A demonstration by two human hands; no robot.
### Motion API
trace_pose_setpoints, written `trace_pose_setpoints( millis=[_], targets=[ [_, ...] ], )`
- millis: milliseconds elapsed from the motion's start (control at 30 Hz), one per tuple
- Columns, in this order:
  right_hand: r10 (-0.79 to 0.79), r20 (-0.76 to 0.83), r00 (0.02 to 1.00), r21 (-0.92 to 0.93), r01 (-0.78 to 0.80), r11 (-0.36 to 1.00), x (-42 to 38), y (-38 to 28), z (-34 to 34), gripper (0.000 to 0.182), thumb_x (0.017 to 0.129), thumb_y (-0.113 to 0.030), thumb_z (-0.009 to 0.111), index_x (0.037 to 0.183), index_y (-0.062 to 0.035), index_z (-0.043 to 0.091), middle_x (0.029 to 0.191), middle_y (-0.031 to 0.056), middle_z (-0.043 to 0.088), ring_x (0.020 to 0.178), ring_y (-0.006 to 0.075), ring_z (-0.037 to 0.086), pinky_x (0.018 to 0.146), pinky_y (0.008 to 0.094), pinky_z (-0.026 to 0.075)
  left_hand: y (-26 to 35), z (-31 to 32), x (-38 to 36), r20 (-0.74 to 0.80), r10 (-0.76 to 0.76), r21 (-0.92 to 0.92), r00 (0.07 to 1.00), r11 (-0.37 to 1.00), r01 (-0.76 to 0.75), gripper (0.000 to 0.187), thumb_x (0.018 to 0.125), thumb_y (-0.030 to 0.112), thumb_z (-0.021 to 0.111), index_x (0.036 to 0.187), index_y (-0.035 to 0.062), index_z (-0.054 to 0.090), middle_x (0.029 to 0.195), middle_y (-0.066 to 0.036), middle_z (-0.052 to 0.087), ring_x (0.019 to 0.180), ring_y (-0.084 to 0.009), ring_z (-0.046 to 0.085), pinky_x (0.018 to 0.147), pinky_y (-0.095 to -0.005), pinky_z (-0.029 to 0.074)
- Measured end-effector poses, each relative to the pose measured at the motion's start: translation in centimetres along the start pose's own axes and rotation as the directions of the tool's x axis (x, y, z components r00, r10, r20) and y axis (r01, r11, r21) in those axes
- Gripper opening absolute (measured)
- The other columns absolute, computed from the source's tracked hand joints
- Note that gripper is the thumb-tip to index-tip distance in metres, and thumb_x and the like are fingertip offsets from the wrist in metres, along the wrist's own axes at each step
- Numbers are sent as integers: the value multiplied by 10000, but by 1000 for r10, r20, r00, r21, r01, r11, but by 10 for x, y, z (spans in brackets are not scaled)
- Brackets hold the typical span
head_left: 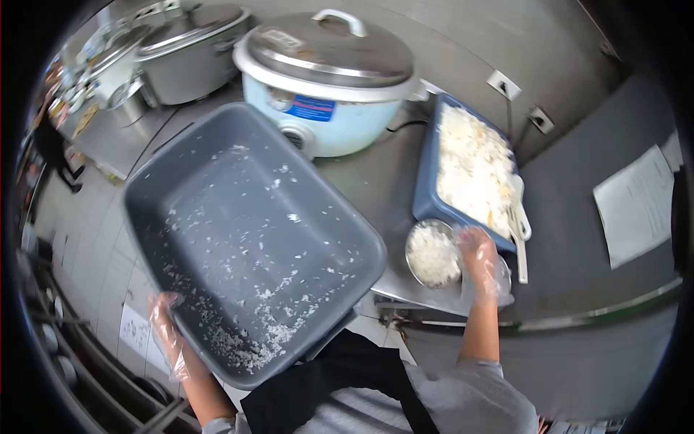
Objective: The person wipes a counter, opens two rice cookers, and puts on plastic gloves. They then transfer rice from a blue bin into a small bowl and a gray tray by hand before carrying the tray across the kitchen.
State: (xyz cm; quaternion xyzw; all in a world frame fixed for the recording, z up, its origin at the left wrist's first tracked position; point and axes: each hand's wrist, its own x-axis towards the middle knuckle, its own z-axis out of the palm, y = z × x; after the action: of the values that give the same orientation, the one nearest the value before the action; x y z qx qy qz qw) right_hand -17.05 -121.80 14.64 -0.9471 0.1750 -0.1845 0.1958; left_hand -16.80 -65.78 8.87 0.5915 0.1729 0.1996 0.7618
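Note:
My left hand [166,329], in a clear plastic glove, grips the near left rim of a large grey tub [253,195]. The tub is tilted, with loose white rice grains scattered over its bottom, thickest in the near corner. On the right, my right hand [479,253], also gloved, is at the edge of a round metal bowl of rice [434,254]; its fingers are closed at the rim, partly blurred. Just behind the bowl lies a blue tub [426,173] full of rice [473,163]. A spatula [520,246] rests along its right side.
A large light blue rice cooker [347,123] with a metal lid stands behind the grey tub. Further left are more big pots [191,69] and a metal container [127,107]. A person [52,148] is at the far left. Wall sockets [504,84] and a paper sheet [637,206] are at right.

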Motion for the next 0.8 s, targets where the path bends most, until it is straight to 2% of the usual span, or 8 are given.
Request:
trace_pose_setpoints(
  millis=[67,167,300,367,467,567,667,800],
  targets=[
    [-111,122,986,-260,140,955,-5,11,12,178,753,-89,613,900,-14,680,898,202,643,874,381,602,755,418,473,-33,-35,20,13,-7,-76,1000,997,8,320,829,339,559,927,34,558,836,-67,594,746,-165,588,741,-302,500],
    [-379,9,925,-162,376,912,5,-37,7,108,778,-34,577,832,17,656,829,199,625,780,367,593,686,419,464,-30,-26,16,-87,-120,-207,989,973,100,277,793,265,559,917,18,570,806,-76,608,744,-176,590,792,-316,481],
    [-379,98,920,159,361,919,12,-151,-1,138,817,-65,600,874,54,642,788,184,600,712,318,566,665,348,451,-28,-25,8,-105,-310,-473,945,851,227,236,744,166,559,905,-4,586,767,-89,626,740,-190,594,860,-334,456],
    [-432,279,858,405,303,862,13,-174,19,265,833,-158,638,975,66,628,841,192,602,736,316,579,701,334,461,-27,-22,8,-150,-96,-251,984,966,56,205,767,190,536,787,3,616,774,-108,650,804,-209,617,921,-341,418],
    [-595,371,713,208,561,802,20,-167,65,415,828,-227,681,1081,85,577,889,172,618,845,241,597,723,328,467,-19,-22,13,-107,-131,-275,986,957,98,141,719,96,563,762,-31,607,729,-138,652,749,-225,623,795,-312,474],
    [-159,717,678,284,-77,956,17,-163,84,458,805,-246,723,1092,80,580,931,140,627,919,189,579,756,317,461,-23,-16,9,-159,-265,-437,951,883,173,333,676,91,595,998,10,558,728,-58,599,685,-168,585,681,-261,478],
    [-247,574,780,391,4,920,19,-145,103,360,787,-277,714,967,20,621,858,66,627,747,143,582,691,303,473,-2,-10,8,-188,-253,-366,949,915,171,278,665,97,603,935,46,566,712,-18,565,658,-122,554,650,-238,452],
    [-234,637,734,646,-344,682,11,-164,99,352,725,-192,758,965,18,609,883,66,613,808,142,573,723,293,456,-24,-28,11,-50,-22,-194,998,981,12,240,753,170,563,944,26,588,751,-25,567,724,-135,545,709,-260,442]
  ],
)
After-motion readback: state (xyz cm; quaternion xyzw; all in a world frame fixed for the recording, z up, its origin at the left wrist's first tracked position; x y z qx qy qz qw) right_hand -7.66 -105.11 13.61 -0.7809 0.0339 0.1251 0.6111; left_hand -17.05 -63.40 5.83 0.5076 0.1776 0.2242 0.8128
